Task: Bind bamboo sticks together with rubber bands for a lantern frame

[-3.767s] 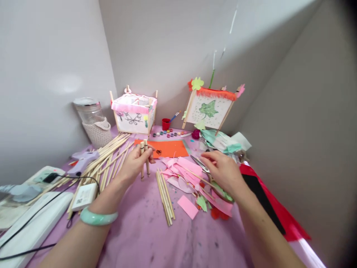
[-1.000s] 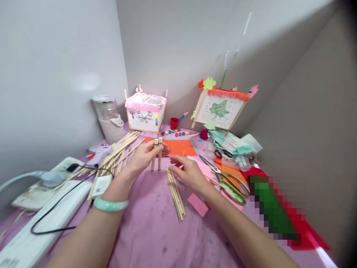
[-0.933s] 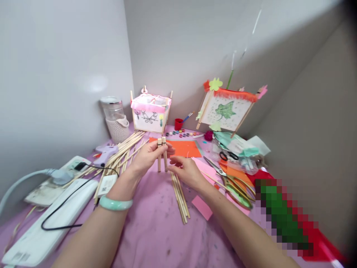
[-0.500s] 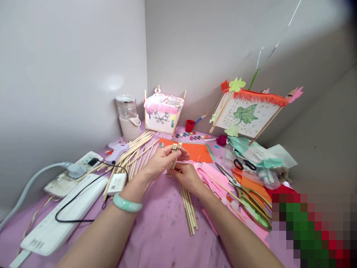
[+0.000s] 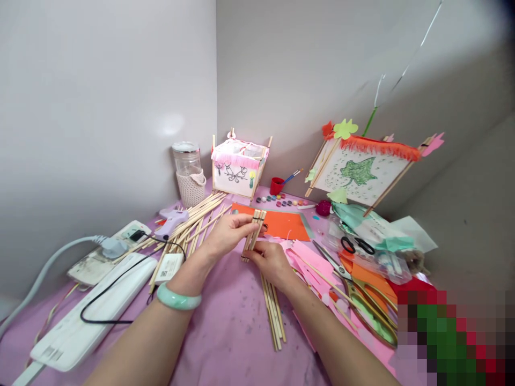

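A short bundle of wooden sticks point(image 5: 253, 234) is held tilted between my two hands, with dark ties near its top and bottom ends. My left hand point(image 5: 230, 234), with a pale green bangle point(image 5: 179, 296) on the wrist, pinches the bundle's upper part. Lower down, my right hand point(image 5: 270, 261) grips its bottom end; some of its fingers are hidden behind. Several longer sticks point(image 5: 273, 316) lie on the purple cloth point(image 5: 233, 332) just below my right hand.
Loose sticks point(image 5: 201, 214), a glue gun point(image 5: 172, 222) and a power strip point(image 5: 94, 311) lie left. Behind stand a jar point(image 5: 189, 174), a small paper lantern point(image 5: 237, 169) and a red cup point(image 5: 277, 186). Gold-handled scissors point(image 5: 370, 305), pink paper point(image 5: 314, 262) and a leaf-drawn lantern point(image 5: 362, 166) are right.
My left fingers have shifted on the bundle, so more of its upper part shows. My right hand still grips the lower end. The whole view has moved slightly.
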Tool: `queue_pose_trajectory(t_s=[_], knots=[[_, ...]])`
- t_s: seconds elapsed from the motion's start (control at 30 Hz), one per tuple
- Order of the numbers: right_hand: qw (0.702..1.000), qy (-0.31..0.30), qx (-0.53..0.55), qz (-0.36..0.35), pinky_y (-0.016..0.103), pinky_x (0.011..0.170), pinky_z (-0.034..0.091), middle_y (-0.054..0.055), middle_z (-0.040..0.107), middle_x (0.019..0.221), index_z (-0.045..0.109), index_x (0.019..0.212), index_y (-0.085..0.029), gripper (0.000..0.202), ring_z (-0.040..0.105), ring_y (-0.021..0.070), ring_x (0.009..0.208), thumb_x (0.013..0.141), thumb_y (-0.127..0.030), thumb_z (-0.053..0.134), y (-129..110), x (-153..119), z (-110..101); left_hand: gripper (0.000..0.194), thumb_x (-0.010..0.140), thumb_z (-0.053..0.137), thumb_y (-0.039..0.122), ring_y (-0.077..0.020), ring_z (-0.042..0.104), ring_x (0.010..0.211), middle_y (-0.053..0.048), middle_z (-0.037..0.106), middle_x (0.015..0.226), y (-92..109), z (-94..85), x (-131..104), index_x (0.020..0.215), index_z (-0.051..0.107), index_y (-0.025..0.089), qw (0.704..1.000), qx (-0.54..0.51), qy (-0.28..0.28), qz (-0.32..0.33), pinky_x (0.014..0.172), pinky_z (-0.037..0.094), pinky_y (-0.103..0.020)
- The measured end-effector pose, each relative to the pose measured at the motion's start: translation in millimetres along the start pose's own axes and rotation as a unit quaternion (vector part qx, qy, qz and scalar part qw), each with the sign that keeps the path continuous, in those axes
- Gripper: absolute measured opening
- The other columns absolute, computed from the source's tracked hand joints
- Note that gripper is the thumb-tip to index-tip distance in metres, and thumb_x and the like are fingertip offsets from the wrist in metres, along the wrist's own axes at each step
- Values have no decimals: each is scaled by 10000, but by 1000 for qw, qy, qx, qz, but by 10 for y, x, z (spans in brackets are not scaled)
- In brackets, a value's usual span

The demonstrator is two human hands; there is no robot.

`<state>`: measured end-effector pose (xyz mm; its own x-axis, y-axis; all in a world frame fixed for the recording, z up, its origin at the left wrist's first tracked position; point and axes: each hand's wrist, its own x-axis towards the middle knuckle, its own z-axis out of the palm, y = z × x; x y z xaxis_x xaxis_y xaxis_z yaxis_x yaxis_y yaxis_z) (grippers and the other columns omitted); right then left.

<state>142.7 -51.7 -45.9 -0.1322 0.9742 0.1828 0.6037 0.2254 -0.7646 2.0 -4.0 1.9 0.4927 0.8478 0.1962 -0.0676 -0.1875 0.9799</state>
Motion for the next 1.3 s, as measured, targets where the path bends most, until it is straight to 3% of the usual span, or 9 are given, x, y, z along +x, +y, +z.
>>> queue_pose_trajectory(t_s=[0.17, 0.37, 0.6, 0.77, 1.07, 1.2, 1.3], knots=[[1000, -4, -20, -12, 232, 559, 339, -2, 648, 639, 660, 677, -182, 146, 546, 135, 592, 798, -219, 587, -9, 5, 15, 268, 750, 663, 334, -223, 680, 874, -84, 725, 926, 26, 13, -28, 953, 677, 160, 998, -66, -5, -12, 824, 527, -372], [998, 32, -31, -36, 236, 605, 347, 6, 645, 698, 651, 706, -179, 121, 555, 142, 661, 802, -205, 582, -65, 6, -23, 200, 760, 653, 307, -222, 677, 878, -74, 725, 906, 86, 29, -60, 891, 696, 162, 999, -47, -3, 24, 826, 528, -365], [999, 16, -39, -19, 225, 572, 321, 0, 629, 647, 633, 684, -169, 128, 528, 129, 608, 797, -185, 576, -25, -3, -3, 210, 764, 646, 288, -216, 679, 867, -90, 724, 903, 53, 32, -37, 896, 682, 128, 998, -63, -10, -5, 822, 527, -357], [998, 39, -50, -28, 224, 593, 324, 5, 643, 680, 638, 693, -167, 117, 543, 128, 633, 792, -179, 577, -92, -8, -53, 194, 785, 626, 270, -199, 673, 872, -83, 722, 915, 141, 65, -84, 904, 687, 130, 999, -32, 8, 34, 818, 523, -328], [999, 9, -40, -6, 224, 599, 342, 13, 646, 693, 637, 701, -161, 130, 550, 132, 655, 801, -190, 560, -29, -34, 43, 189, 782, 637, 268, -189, 677, 837, -81, 724, 882, 70, 78, -58, 909, 667, 131, 998, -58, -14, -14, 766, 521, -297], [1000, 2, -19, 15, 224, 610, 360, 17, 641, 693, 643, 700, -158, 137, 550, 127, 653, 798, -186, 551, -75, -16, 2, 222, 783, 642, 284, -196, 676, 851, -105, 722, 884, 41, 60, -55, 926, 660, 115, 994, -87, -48, -48, 777, 515, -299], [999, -32, 31, 15, 215, 578, 353, -4, 598, 639, 597, 639, -156, 158, 518, 110, 612, 787, -201, 565, -142, -22, -70, 228, 773, 657, 300, -199, 683, 810, -114, 718, 886, 17, 48, -36, 896, 651, 109, 989, -134, -26, -62, 758, 521, -306]])
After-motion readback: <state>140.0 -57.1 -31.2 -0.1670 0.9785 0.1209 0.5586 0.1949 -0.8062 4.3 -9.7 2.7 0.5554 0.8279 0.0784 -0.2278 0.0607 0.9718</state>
